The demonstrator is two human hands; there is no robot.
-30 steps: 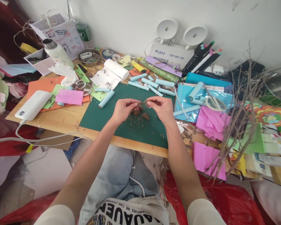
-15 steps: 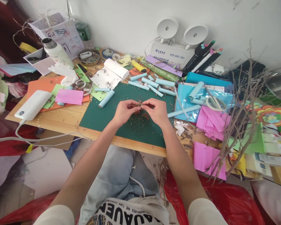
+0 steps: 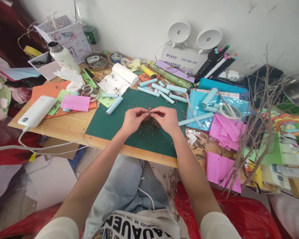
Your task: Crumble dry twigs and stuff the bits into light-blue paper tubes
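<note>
Over the green cutting mat (image 3: 107, 129), my left hand (image 3: 134, 120) and my right hand (image 3: 165, 119) meet with fingertips pinched together. Between them is a small clump of brown dried plant bits (image 3: 149, 111), partly hidden by the fingers. Both hands are closed on it. Beneath the fingers lies a loose pile of brown crumbs (image 3: 151, 125), scattered across the mat. Several light blue paper rolls (image 3: 161, 88) lie beyond my hands, and a single blue roll (image 3: 114, 105) rests to the left.
At right are scissors (image 3: 229, 111), crumpled pink paper (image 3: 228, 129) and upright dry twigs (image 3: 261, 132). On the left lie a white power bank (image 3: 37, 111) with its cable, pink paper (image 3: 76, 103) and a white bottle (image 3: 63, 56). A twin-lamp emergency light (image 3: 183, 59) stands against the wall.
My hands stay together over the pile, with only slight finger movement around the brown clump. The whole view has shifted slightly; the objects on the table have kept their places.
</note>
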